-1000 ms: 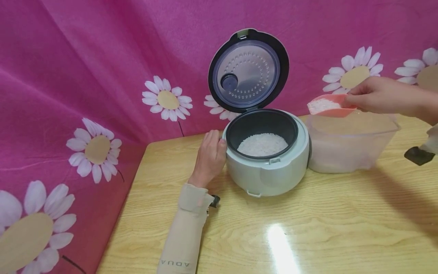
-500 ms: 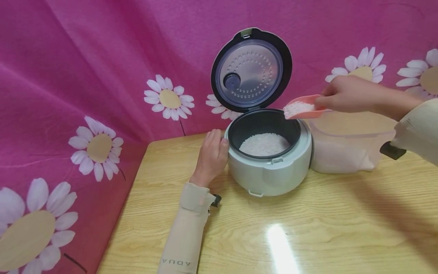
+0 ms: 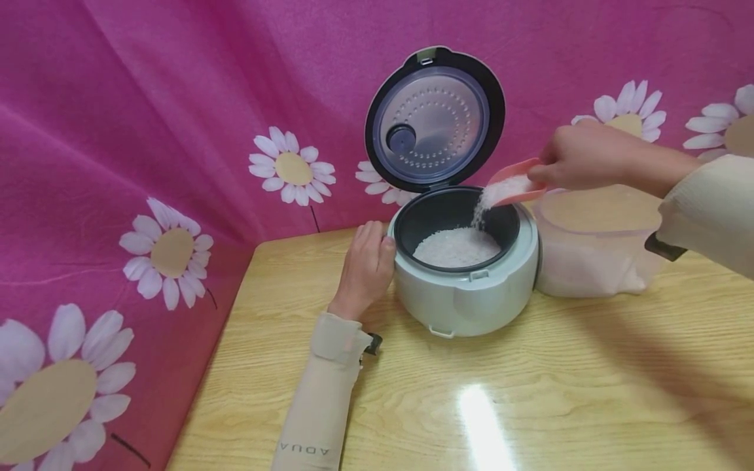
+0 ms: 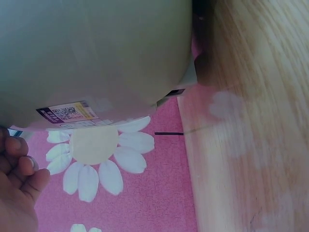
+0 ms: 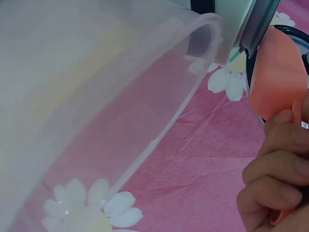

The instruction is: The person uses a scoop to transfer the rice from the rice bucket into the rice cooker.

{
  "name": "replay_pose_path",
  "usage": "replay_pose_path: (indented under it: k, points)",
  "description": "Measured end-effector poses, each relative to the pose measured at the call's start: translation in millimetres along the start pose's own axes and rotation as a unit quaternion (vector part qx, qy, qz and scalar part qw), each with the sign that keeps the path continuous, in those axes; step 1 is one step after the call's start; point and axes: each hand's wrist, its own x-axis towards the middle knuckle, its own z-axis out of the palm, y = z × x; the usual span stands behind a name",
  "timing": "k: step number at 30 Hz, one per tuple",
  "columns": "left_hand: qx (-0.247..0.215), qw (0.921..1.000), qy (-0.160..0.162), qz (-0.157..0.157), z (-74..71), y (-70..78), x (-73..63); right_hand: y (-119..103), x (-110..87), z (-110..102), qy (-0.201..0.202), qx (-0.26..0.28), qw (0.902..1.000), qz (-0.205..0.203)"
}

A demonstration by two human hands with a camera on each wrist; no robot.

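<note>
A coral scoop (image 3: 521,182) of white rice tilts over the right side of the rice cooker (image 3: 465,304), and grains pour from its lip. My right hand (image 3: 595,157) grips the scoop's handle; the curled fingers show in the right wrist view, beside the scoop's underside (image 5: 280,72). White rice (image 3: 456,247) lies in the cooker's dark inner pot (image 3: 427,216). My left hand (image 3: 364,268) rests against the cooker's left side near the rim. Its loosely bent fingers (image 4: 17,166) appear beside the cooker body (image 4: 96,58) in the left wrist view.
The cooker's lid (image 3: 436,124) stands raised at the back. A translucent tub (image 3: 595,258) with pale contents stands close on the cooker's right. Both are on a wooden table (image 3: 412,405), and a pink flowered cloth (image 3: 177,98) hangs behind and to the left.
My right hand has carried the filled scoop left from above the tub to the cooker and tipped it; rice now falls into the pot. The left hand stays at the cooker's side.
</note>
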Motion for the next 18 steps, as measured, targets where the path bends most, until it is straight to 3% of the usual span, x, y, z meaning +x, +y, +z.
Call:
replay_pose_path:
  k: [9, 18]
  points:
    - [-0.003, 1.0, -0.001, -0.001, 0.1, -0.2, 0.3, -19.3, -0.4, -7.7, 0.012, -0.06, 0.998, -0.015]
    - [0.0, 1.0, 0.0, 0.001, -0.1, 0.1, 1.0, -35.7, 0.2, -6.1, 0.07, -0.094, 0.9919, -0.048]
